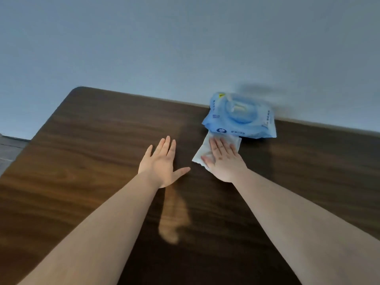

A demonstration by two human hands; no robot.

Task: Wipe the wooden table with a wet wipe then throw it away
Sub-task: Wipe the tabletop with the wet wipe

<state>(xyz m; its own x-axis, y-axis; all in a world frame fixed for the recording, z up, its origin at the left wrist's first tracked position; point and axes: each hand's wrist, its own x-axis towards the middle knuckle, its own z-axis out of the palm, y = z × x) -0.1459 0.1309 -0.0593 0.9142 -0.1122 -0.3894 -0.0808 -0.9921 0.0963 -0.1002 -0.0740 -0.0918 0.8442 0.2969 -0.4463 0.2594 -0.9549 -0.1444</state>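
A white wet wipe (pixel 232 140) lies spread flat on the dark wooden table (pixel 92 140), just in front of a blue pack of wipes (pixel 240 117) at the table's far edge. My right hand (pixel 223 161) presses flat on the wipe, palm down, fingers together and stretched toward the pack. My left hand (pixel 162 163) rests flat on the bare wood to the left of the wipe, fingers spread, holding nothing.
A plain grey-blue wall (pixel 185 48) rises directly behind the table's far edge. The table's rounded far-left corner (pixel 79 89) drops off to a strip of floor at the left. A pale streak of light (pixel 174 219) lies on the wood between my forearms.
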